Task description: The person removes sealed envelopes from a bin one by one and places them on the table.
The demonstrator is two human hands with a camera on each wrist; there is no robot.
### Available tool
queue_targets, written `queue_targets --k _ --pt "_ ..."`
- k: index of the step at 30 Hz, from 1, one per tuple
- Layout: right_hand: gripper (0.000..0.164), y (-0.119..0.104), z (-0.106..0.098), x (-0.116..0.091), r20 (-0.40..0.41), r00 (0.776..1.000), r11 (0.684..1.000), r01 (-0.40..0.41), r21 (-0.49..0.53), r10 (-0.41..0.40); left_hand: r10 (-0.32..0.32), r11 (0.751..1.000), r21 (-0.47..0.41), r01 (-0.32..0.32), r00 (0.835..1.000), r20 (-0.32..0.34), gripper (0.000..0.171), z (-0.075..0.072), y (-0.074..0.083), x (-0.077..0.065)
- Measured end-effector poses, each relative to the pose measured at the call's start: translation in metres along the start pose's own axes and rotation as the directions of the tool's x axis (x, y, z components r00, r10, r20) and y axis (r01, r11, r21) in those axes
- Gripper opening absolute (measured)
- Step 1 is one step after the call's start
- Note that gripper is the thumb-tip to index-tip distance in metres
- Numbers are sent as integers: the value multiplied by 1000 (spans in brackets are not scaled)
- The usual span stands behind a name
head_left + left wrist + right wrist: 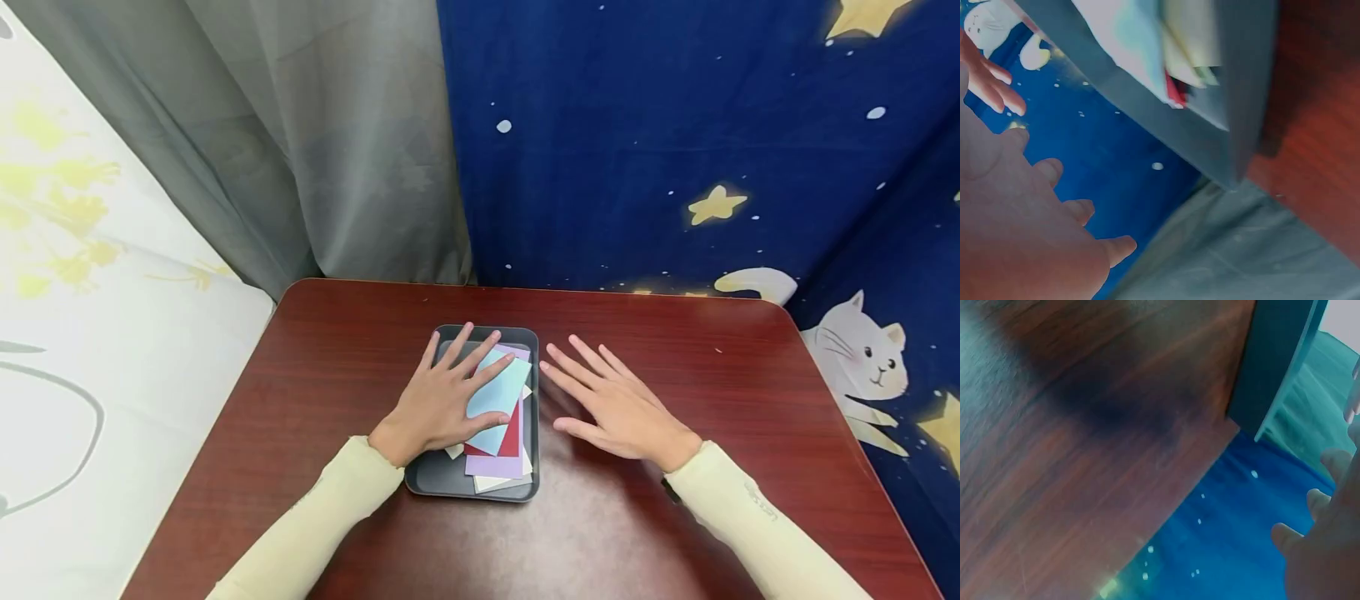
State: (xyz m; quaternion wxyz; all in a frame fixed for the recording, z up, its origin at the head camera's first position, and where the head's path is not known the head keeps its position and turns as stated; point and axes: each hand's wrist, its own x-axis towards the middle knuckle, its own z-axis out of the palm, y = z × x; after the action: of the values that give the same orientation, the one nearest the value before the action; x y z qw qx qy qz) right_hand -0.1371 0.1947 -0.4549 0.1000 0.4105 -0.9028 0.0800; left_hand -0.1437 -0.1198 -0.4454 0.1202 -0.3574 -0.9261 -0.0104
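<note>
A dark grey rectangular tray [431,481] holds a loose stack of flat, paper-like rectangles. On top lies a light blue piece [504,390], over a red piece [513,440], a lavender piece [493,468] and some cream-white pieces [491,484]. My left hand [438,404] is spread above the tray's left side, palm down, hiding part of the stack in the head view. Just right of the tray, my right hand [618,404] is held over the table with fingers extended and nothing in it. The left wrist view shows the tray wall [1250,81] beside the left palm.
The reddish-brown wooden table [337,358] has rounded far corners. Behind it hang a grey curtain [360,150] and a blue curtain [600,150] with stars and a cat. A white patterned fabric surface [112,375] lies along the left.
</note>
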Motion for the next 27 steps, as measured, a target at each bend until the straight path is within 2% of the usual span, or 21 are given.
queue_targets --k 6,13,15,17,19,20,23,25,27 --pt "70 2 24 7 48 997 998 50 41 -52 -74 996 -53 78 995 68 83 14 -9 -17" --pt "60 7 38 9 54 994 995 91 47 -93 -168 977 -119 179 981 100 98 14 -13 -41" --pt "59 9 39 11 57 994 995 93 44 -95 -210 967 -125 221 973 99 101 11 -13 -46" --pt "59 11 39 13 55 994 995 92 36 -94 -276 948 -138 288 956 99 101 8 -13 -49" --pt "58 13 39 16 60 994 996 91 26 -92 -358 914 -155 375 925 123 99 5 -13 -52" --pt "57 13 39 17 63 994 996 90 22 -91 -403 890 -164 425 903 150 97 3 -12 -53" --pt "55 14 41 19 69 993 996 91 20 -92 -506 816 -157 556 819 272 85 -4 -10 -56" --pt "54 14 42 20 69 993 995 94 24 -95 -530 780 -137 610 761 374 79 -7 -8 -58" --pt "53 14 44 21 65 993 995 98 33 -100 -519 766 -121 632 718 464 78 -8 -7 -60"
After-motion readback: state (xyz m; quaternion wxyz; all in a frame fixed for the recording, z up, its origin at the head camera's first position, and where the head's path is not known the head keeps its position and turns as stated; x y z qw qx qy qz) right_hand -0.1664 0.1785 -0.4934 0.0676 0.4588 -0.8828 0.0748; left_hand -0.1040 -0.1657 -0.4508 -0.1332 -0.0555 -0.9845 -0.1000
